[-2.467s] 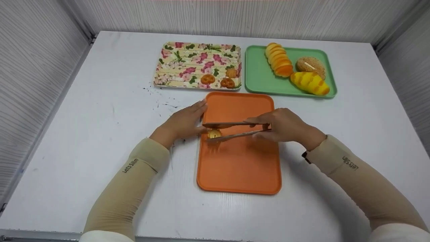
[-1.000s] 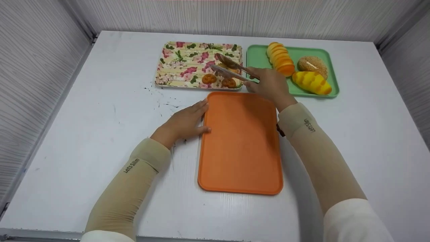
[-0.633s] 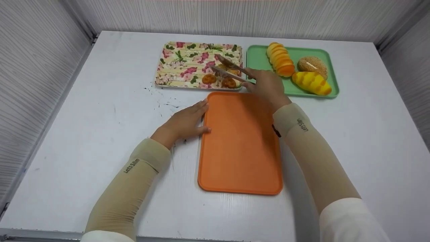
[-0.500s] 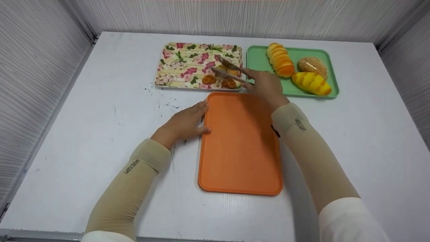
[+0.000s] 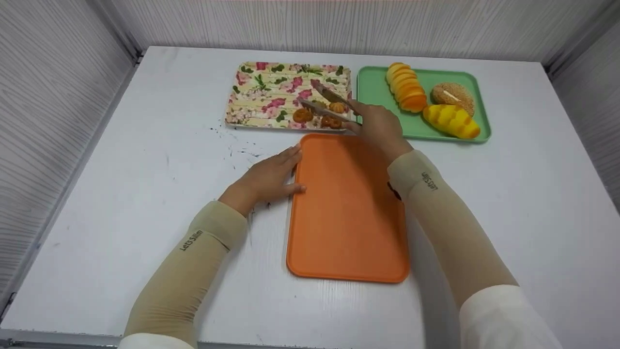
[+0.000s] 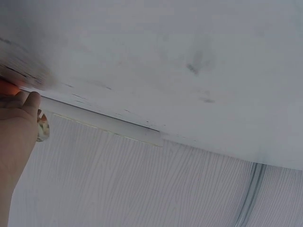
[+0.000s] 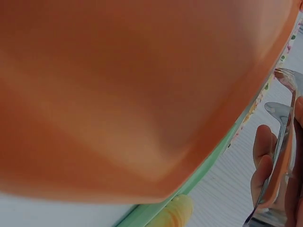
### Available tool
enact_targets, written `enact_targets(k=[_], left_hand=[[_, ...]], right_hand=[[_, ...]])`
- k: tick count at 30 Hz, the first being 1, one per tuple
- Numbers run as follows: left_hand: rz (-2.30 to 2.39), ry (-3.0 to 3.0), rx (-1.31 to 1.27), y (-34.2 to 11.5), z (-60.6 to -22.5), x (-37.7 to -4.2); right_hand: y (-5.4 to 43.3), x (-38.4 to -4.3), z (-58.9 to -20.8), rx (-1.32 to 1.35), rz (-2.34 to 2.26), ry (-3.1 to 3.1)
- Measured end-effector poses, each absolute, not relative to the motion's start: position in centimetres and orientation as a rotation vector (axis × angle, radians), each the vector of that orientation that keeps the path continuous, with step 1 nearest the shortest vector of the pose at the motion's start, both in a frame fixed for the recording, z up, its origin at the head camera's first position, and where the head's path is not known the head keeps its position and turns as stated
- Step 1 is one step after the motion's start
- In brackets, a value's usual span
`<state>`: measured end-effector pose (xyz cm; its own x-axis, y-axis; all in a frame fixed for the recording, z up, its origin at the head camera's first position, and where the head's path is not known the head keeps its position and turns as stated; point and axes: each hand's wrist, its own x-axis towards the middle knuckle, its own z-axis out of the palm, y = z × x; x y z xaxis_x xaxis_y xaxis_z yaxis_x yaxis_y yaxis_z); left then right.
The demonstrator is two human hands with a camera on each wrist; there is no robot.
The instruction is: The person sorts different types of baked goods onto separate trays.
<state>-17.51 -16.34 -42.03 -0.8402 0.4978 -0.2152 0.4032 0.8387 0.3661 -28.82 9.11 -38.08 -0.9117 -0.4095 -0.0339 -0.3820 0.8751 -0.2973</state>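
Observation:
My right hand [image 5: 380,127] grips metal tongs [image 5: 334,114] by their arms, above the right part of the floral tray [image 5: 256,104]. The tongs' tips stand apart. A small yellowish cookie [image 5: 319,104] lies between them, partly covered. Beside it are a round ridged cookie [image 5: 337,107] and two pretzel-shaped cookies, one at the front [image 5: 303,115] and one partly under the tongs [image 5: 331,121]. My left hand [image 5: 266,180] rests on the left rim of the orange tray [image 5: 348,218], fingers extended and thumb over the edge. The right wrist view also shows the tongs [image 7: 284,137] between fingers and thumb.
At the back right a green tray [image 5: 378,97] holds a sliced-looking orange roll [image 5: 407,87], a sesame bun [image 5: 453,97] and a yellow bread roll [image 5: 451,121]. All trays lie on a white table [image 5: 145,194], with pale wood-grain walls behind and at the sides.
The tongs have carried the round yellow cookie from the orange tray up to the floral tray. Their arms have since spread, and my right hand has drawn back slightly. My left hand stays put.

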Motion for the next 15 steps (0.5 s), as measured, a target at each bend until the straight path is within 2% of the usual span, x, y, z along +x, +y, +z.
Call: enact_targets(k=[15], left_hand=[[0.445,2.717,0.676,-16.3,-42.2,-17.7]], right_hand=[[10.8,-28.8,-37.5,-0.495,-0.754,2.996]])
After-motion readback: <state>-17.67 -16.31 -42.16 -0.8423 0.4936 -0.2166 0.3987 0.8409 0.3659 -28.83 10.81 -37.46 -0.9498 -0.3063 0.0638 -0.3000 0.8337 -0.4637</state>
